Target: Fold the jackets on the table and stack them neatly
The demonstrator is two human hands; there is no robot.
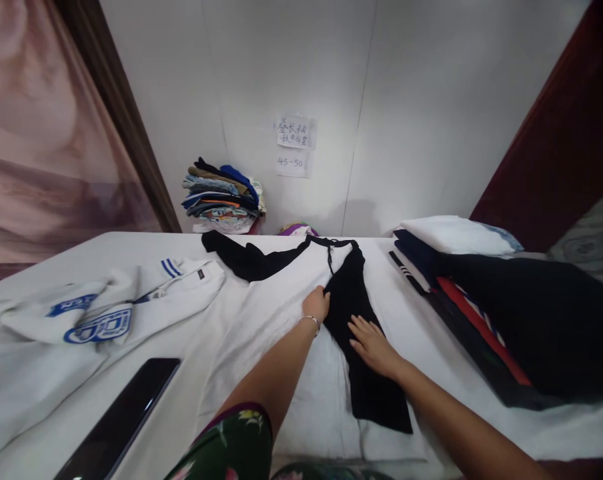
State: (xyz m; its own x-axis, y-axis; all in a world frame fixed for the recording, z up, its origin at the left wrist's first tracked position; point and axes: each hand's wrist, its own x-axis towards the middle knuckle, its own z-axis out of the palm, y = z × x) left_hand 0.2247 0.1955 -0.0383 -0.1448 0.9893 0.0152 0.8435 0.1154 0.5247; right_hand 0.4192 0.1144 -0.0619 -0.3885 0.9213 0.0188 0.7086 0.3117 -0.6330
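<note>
Note right hand [374, 343] open on nearer black sleeve [379, 397], left hand [315, 303] curled at its edge, grip unconfirmable. Beware of creasing the white garment [276, 300], spread on the worktop [121, 250], through uneven pressure or sleeve drag.

I'm facing a pale panelled wall [431, 100], thin vertical seams [362, 100], handwritten paper notes [295, 133] stuck on it; pink drape [46, 120] with brown edge [116, 100] to my left, dark red drape [556, 127] right, white table [131, 247] below, soft light
</note>
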